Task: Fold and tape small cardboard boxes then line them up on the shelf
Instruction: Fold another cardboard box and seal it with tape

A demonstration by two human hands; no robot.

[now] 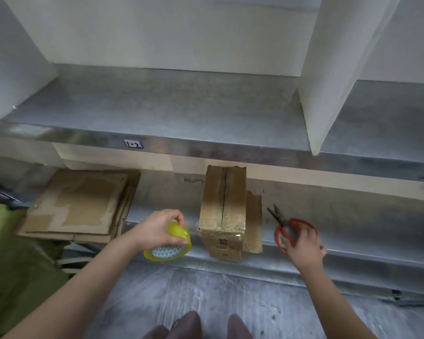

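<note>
Shoes (pixel 194 325) lowest in my feed, left hand (pixel 157 228) fingers curled round tape roll (pixel 179 236) beside box (pixel 222 206) edge, right hand (pixel 304 248) straight fingers touching scissors (pixel 280 221) at shelf (pixel 365 231) lip.

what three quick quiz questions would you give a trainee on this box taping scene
1. True or false: the left hand holds the tape.
2. Pick one: the scissors lie (A) left of the box, (B) right of it, (C) on top of it.
3. Fill in: the flat cardboard is stacked to the box's ____.

Key: 1 true; 2 B; 3 left.
</note>
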